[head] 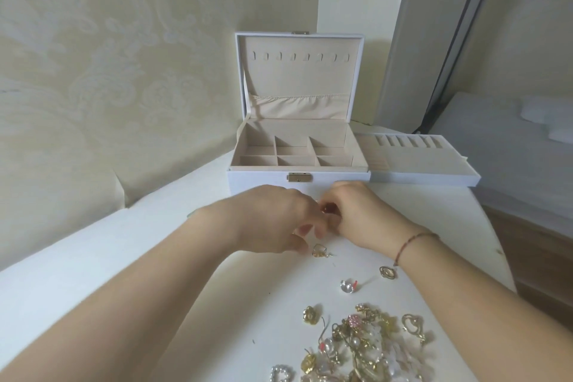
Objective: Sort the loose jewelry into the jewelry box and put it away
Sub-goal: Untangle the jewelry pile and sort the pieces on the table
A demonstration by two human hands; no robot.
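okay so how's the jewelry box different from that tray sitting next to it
The jewelry box is deeper, with a raised lid and a brass latch; the tray beside it is shallow, with no lid. The box holds square compartments; the tray has a row of narrow slots. Both are white outside, beige-lined, and look empty.

hands (322, 217) hide small reddish piece (perhaps earring) | jewelry heap (366, 347) cut off below

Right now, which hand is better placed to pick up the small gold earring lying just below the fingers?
Probably the left hand: its fingertips hang right beside the gold earring. The right hand sits farther off.
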